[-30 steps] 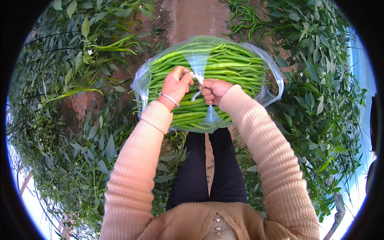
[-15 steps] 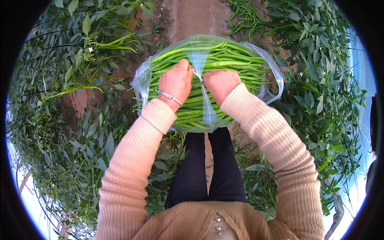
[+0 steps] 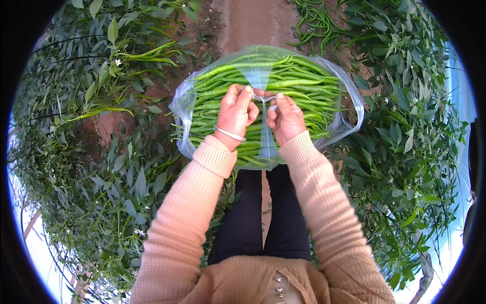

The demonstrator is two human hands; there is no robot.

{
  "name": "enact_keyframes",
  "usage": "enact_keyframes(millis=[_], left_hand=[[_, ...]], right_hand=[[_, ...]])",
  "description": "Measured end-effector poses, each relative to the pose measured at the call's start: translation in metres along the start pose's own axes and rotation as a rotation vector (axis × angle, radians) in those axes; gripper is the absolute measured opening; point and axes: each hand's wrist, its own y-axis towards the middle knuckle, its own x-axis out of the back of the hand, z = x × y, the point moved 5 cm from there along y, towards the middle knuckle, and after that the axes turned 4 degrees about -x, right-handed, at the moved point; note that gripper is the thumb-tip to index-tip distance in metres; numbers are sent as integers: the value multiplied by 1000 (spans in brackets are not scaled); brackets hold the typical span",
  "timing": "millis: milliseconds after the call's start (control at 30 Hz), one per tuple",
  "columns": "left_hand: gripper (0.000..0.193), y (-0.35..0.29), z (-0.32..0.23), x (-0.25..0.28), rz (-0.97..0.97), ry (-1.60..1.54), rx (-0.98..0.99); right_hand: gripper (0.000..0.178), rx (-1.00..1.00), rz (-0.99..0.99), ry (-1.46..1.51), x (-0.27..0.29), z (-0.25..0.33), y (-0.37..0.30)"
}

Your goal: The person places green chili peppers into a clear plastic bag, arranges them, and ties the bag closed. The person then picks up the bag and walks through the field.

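A clear plastic bag (image 3: 259, 77) packed with long green chili peppers (image 3: 215, 80) lies in front of my legs. Its two sides are drawn together over the middle of the peppers, where a twisted knot of plastic sits between my hands. My left hand (image 3: 236, 109) pinches one end of the plastic between thumb and forefinger. On the other side, my right hand (image 3: 287, 115) has its fingers closed on the other end. Pepper tips stick out at the bag's open left and right sides.
Leafy pepper plants (image 3: 109, 177) stand thick on the left, with more pepper plants (image 3: 400, 126) on the right. A heap of loose green peppers (image 3: 316, 25) lies on the ground at the far right of the dirt path (image 3: 248, 25). Plastic sheeting (image 3: 461, 101) hangs along the right edge.
My fists over the gathered plastic have turned to fingertip pinches, palms more upward. A knotted strand now shows between them. The bag looks little changed.
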Motion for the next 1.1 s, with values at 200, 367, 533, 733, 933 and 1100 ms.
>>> enact_keyframes(millis=[200, 367, 533, 733, 933, 1100], left_hand=[[18, 25, -11, -3, 167, 490, -17], [16, 37, -35, -20, 590, 1247, -448], [18, 48, -15, 7, 452, 1436, -443], [21, -4, -15, -7, 458, 1286, -461], [12, -2, 0, 12, 171, 698, -340], [14, -8, 12, 13, -62, 249, -158]], right_hand=[[28, -27, -34, -29, -22, 8, -1], [30, 383, 215, -880, -16, 28, -1], [26, 216, 95, -988, 10, 16, 6], [19, 445, -27, -888, -6, 34, -4], [14, 274, -18, -721, -21, 18, -2], [22, 172, -38, -623, -18, -9, 2]])
